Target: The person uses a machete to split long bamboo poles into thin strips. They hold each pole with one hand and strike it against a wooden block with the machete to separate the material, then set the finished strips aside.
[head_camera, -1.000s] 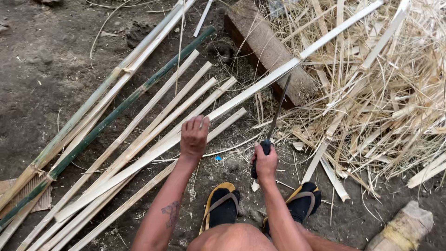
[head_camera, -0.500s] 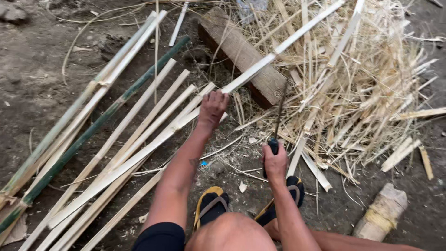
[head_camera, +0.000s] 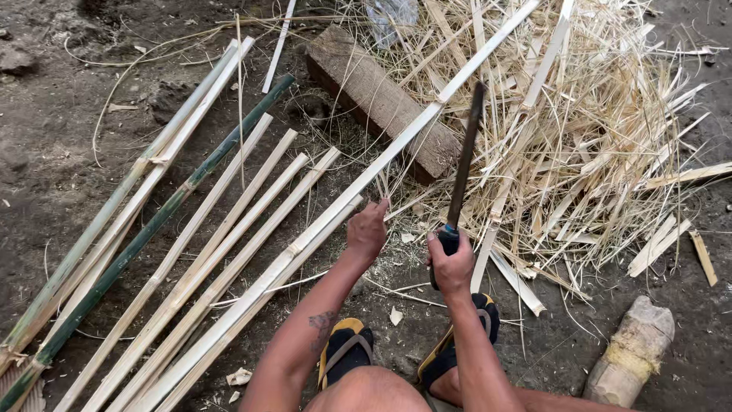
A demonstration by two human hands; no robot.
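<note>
The ground [head_camera: 61,191] was bare dark earth, littered with chips and thin stalks. We squatted over it in sandals [head_camera: 347,352], the view looking straight down at our hands.

Our left hand [head_camera: 367,231] was closed around a long pale bamboo strip [head_camera: 427,122], which ran from the lower left up across a weathered wooden block [head_camera: 381,99] toward the upper right. Our right hand [head_camera: 451,265] was wrapped tightly about the blue-banded handle of a long dark blade [head_camera: 465,156], held nearly upright with its tip above the strip, close to where the strip crossed the block; we could not tell whether the blade touched it.

To the left lay further split strips [head_camera: 229,229] side by side, roughly parallel, with one green bamboo pole [head_camera: 160,221] and a bound pair of pale poles [head_camera: 130,191] beyond them. To the right rose a heap of straw-coloured shavings and slivers [head_camera: 595,130]. A crumpled clear plastic wrapper [head_camera: 390,17] lay at the top edge of the heap, just behind the block; any marking on it was too small to tell. A short, thick bamboo stump [head_camera: 629,355] stood at the lower right, well apart from both hands.
</note>
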